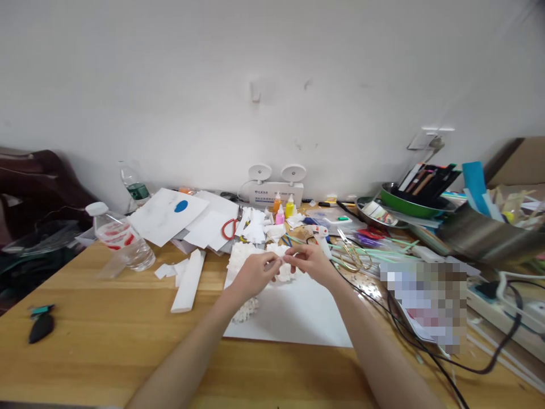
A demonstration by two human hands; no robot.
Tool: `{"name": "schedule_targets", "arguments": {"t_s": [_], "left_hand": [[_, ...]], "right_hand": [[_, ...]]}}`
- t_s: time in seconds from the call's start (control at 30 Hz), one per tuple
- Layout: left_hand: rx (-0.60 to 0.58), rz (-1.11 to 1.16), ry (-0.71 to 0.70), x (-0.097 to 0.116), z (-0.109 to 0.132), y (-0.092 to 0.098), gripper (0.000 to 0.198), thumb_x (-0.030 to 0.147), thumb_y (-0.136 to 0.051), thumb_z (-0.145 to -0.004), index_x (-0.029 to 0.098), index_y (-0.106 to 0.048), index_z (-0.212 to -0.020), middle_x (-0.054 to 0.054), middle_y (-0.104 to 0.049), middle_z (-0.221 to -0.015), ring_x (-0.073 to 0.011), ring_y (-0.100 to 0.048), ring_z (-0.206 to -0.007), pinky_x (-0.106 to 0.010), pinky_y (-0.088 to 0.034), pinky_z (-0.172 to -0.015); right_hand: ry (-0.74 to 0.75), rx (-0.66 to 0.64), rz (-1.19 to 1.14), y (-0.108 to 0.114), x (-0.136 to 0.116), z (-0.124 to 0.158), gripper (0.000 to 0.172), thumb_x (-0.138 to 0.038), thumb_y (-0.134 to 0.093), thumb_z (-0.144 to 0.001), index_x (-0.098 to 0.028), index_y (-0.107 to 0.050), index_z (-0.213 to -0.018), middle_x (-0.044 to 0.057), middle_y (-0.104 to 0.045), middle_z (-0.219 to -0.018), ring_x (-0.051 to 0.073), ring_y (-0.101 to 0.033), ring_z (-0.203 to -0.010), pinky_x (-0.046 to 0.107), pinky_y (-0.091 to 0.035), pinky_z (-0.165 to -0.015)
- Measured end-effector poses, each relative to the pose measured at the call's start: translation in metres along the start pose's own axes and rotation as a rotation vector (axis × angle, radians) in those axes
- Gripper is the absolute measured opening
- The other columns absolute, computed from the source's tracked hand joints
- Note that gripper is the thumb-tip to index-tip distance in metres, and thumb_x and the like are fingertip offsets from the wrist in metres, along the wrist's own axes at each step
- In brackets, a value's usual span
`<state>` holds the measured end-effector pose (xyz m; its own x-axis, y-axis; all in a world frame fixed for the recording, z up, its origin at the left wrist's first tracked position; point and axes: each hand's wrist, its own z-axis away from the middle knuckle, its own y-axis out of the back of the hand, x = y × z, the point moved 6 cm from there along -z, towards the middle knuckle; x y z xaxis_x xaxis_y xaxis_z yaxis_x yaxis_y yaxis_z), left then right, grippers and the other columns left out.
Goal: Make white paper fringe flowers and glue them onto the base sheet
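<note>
ruffled white paper tufts point(242, 257) sit on a flat white paper sheet point(306, 321) at mid-table, gathered along its far edge and down its left side. left hand point(255, 274) and right hand point(314, 264) are just above them, fingertips meeting; thumbs and fingers curl in close, but whether they pinch a scrap or only touch, cannot tell. for good work here, my judgement: keep the tips light, as thin paper likely tears or creases; brace one hand, turn with the other; hold wrists clear of the tufts, which look easy to crush. nearby left: a flattened white paper roll point(188, 284) beside loose white paper scraps point(167, 271). beyond the sheet: red-handled scissors point(230, 229) and a white glue gun point(322, 240); gold-handled scissors point(355, 257) farther right. all this on a pale brown wooden table point(106, 346). hard to make out: tufts partly behind the hands, so their count and whether they are stuck down stay unknown; far fingers hidden behind near ones; forearms cut off at the bottom edge; a flat item at right point(426, 307) blurred into blocks, contents unreadable.
</note>
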<state>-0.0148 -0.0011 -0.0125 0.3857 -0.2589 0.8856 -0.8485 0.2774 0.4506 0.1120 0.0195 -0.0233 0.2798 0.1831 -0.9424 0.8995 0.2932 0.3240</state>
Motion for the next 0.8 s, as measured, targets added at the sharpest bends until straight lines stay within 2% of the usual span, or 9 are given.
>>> {"name": "schedule_targets", "arguments": {"t_s": [0.1,0.23,0.4,0.57,0.8], "left_hand": [[-0.004,-0.062,-0.023,-0.002,0.006,0.008,0.029,0.038,-0.042,-0.08,0.016,-0.056,-0.069,0.001,-0.056,-0.059,-0.0109,-0.055,-0.054,-0.021,-0.04,-0.054],[-0.009,-0.097,-0.006,-0.007,0.015,0.009,0.027,0.036,-0.041,-0.08,0.016,-0.056,-0.069,0.003,-0.052,-0.054,-0.0102,-0.05,-0.051,-0.02,-0.036,-0.049],[0.043,-0.343,-0.081,-0.007,0.021,0.005,0.027,0.033,-0.041,-0.08,0.017,-0.052,-0.062,0.002,-0.05,-0.055,-0.0099,-0.044,-0.052,-0.021,-0.03,-0.05],[0.008,-0.462,-0.077,-0.013,0.022,0.001,0.023,0.032,-0.04,-0.08,0.018,-0.053,-0.065,0.001,-0.054,-0.058,-0.0111,-0.047,-0.055,-0.021,-0.029,-0.051],[0.015,-0.463,-0.072,-0.011,0.022,0.002,0.024,0.033,-0.037,-0.081,0.02,-0.055,-0.072,0.0,-0.058,-0.064,-0.0129,-0.05,-0.059,-0.022,-0.03,-0.053]], "right_hand": [[0.02,0.033,-0.015,-0.007,-0.001,-0.001,0.028,-0.043,-0.059,-0.07,-0.015,-0.06,-0.074,-0.001,-0.057,-0.049,0.008,-0.045,-0.039,0.019,-0.026,-0.036],[-0.018,0.084,-0.084,-0.019,0.005,0.009,0.027,-0.043,-0.058,-0.069,-0.017,-0.057,-0.076,-0.002,-0.057,-0.05,0.01,-0.049,-0.041,0.02,-0.028,-0.036],[-0.068,0.065,-0.082,-0.028,0.019,0.021,0.028,-0.044,-0.058,-0.069,-0.017,-0.055,-0.074,-0.001,-0.058,-0.049,0.011,-0.052,-0.042,0.021,-0.031,-0.038],[-0.071,0.071,-0.087,-0.028,0.023,0.024,0.025,-0.041,-0.059,-0.07,-0.017,-0.056,-0.075,0.0,-0.059,-0.051,0.012,-0.054,-0.047,0.022,-0.035,-0.043],[-0.07,0.073,-0.12,-0.03,0.027,0.023,0.024,-0.042,-0.057,-0.072,-0.018,-0.055,-0.075,0.0,-0.059,-0.052,0.012,-0.05,-0.045,0.022,-0.033,-0.043]]}}
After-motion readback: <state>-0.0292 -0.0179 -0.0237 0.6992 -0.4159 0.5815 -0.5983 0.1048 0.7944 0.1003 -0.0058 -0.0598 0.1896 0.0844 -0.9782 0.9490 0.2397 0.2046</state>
